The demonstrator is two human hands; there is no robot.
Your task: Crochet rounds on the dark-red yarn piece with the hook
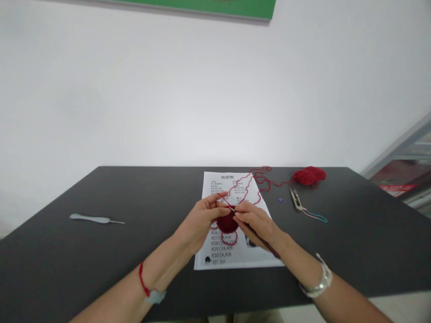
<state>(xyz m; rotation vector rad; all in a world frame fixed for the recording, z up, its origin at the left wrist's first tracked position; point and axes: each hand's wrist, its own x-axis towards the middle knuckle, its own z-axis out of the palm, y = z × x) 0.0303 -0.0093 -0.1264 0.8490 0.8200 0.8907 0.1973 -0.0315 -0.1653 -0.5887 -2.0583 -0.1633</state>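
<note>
A small dark red crocheted piece (227, 224) is held above a printed sheet (235, 260). My left hand (205, 217) pinches the piece at its upper left edge, with a strand of red yarn (239, 180) running over the fingers. In my right hand (257, 220) is a crochet hook (261, 241); its brown handle slants down under the palm toward the wrist. The hook's metal tip meets the top edge of the piece between both hands. Exactly which stitch it sits in is too small to tell. A loop of yarn hangs below the piece onto the sheet.
On the dark table (151, 188), a red yarn ball (309, 176) lies at the back right. Thread snips (296, 200) with a blue cord and a purple stitch marker (281, 200) are near it. A grey-handled thin metal tool (96, 219) rests at left. A white wall stands behind.
</note>
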